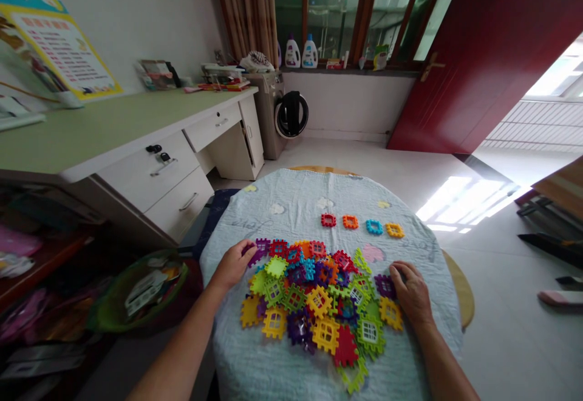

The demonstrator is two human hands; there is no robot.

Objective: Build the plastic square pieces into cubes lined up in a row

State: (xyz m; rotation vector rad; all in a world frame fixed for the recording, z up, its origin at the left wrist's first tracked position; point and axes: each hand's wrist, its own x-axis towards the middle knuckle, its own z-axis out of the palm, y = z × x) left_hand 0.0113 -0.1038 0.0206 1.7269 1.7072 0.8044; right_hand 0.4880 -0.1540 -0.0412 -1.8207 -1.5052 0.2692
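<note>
A heap of colourful plastic interlocking tiles (319,301) with notched edges, many with window-like grids, lies on the cloth-covered round table. At the heap's left edge is my left hand (233,265), its thumb and fingers closed at a purple tile (252,259). My right hand (412,294) rests on the cloth at the right edge, fingers loosely bent and apart from the thumb, beside another purple tile (385,287) and a yellow tile (390,314). Beyond the heap, four small frames form a row: red (328,220), orange (350,222), blue (374,226) and yellow (395,230).
A pale blue cloth (255,212) covers the table. To the left stand a desk with drawers (150,170) and a green bin (136,291). A washing machine (273,109) with its door ajar is at the back; a red door (473,54) stands at the right.
</note>
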